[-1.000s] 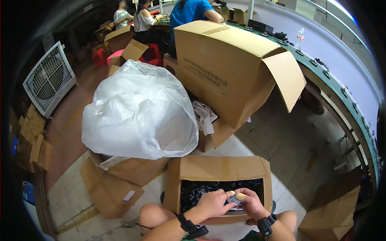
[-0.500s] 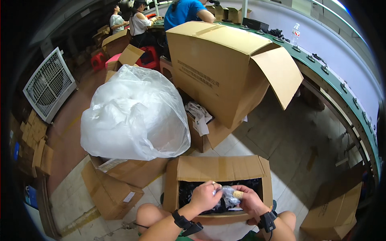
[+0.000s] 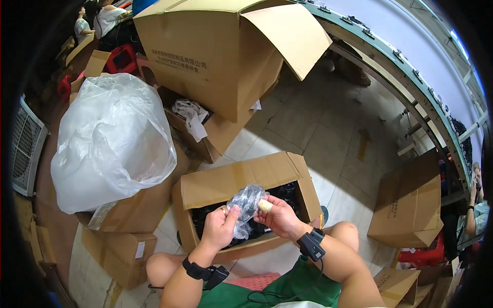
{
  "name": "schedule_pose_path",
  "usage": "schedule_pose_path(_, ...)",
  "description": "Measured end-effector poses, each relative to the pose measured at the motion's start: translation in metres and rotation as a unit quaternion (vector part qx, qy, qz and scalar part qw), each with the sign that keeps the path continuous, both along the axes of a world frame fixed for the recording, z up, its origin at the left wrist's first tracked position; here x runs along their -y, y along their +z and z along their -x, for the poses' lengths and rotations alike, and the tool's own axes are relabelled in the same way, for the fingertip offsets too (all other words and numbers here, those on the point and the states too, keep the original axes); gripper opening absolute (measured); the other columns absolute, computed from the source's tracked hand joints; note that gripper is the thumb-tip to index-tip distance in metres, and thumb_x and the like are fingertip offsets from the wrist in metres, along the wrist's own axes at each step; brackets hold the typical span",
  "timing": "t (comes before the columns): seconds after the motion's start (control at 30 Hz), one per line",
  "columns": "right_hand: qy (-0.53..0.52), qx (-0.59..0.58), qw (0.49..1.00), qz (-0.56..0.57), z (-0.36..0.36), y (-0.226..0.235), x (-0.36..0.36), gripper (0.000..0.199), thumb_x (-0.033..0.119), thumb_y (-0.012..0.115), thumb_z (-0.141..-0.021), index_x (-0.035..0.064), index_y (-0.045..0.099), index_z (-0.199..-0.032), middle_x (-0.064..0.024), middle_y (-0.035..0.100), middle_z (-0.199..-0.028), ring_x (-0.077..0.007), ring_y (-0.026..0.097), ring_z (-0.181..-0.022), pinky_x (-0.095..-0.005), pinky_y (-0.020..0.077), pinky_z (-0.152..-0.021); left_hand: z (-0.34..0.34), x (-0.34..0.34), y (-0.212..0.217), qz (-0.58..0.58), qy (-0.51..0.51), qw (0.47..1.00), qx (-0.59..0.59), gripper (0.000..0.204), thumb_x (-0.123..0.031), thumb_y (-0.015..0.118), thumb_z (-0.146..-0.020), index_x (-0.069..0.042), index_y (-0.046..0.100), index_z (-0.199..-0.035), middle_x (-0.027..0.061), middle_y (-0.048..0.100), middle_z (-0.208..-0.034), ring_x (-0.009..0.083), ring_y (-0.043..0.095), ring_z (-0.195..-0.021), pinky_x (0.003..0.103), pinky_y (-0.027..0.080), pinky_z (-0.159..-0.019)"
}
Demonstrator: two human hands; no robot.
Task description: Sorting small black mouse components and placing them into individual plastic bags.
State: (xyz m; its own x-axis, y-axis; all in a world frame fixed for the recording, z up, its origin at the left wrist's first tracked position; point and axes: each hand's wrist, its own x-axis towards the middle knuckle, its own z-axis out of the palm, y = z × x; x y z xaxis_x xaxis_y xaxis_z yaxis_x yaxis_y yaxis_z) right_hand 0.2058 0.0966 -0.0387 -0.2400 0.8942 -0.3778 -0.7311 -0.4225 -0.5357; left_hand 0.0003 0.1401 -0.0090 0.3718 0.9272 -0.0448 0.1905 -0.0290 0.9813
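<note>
Between my two hands is a crumpled clear plastic bag, raised over an open cardboard box between my knees. My left hand pinches the bag's left side between thumb and fingers. My right hand grips its right side, and one of its fingertips wears a pale yellow cover. Whether anything lies inside the bag I cannot make out. Dark, shiny plastic-wrapped items fill the box below, partly hidden by my hands.
A big clear plastic sack bulges from a carton at left. Beyond it stands a tall open carton. A green workbench curves along the right, with another carton below. People sit at the far left; another is at the right edge.
My view has swung right and downward, so the scene sits further left. The plastic bag is lifted higher and spread more between my hands, which both still hold it.
</note>
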Motion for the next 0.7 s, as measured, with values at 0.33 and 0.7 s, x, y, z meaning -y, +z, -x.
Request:
schedule_pose_path(0.33,-0.095,0.169,0.979,-0.062,0.011,0.023,-0.008,0.022,0.016,0.063,-0.098,0.0046,0.062,-0.116,0.0002,0.067,-0.101,-0.0050,0.061,-0.079,-0.0209,0.0504,-0.069,0.006,0.004,0.004,-0.002,-0.087,0.986,-0.141,0.044,-0.034,0.052,-0.100,0.000,0.067,-0.078,0.0207,0.063,-0.073,0.0381,0.062,-0.068,0.042,0.048,-0.063)
schedule_pose_path(0.7,0.003,0.410,0.899,-0.153,-0.010,0.022,-0.006,0.028,0.010,0.055,-0.100,-0.0015,0.056,-0.126,-0.0036,0.065,-0.110,-0.0109,0.058,-0.100,-0.0280,0.0483,-0.090,-0.001,0.002,0.022,-0.084,0.021,0.990,-0.112,0.027,-0.027,0.068,-0.090,-0.001,0.072,-0.093,0.0154,0.072,-0.082,0.0293,0.069,-0.074,0.035,0.053,-0.070)
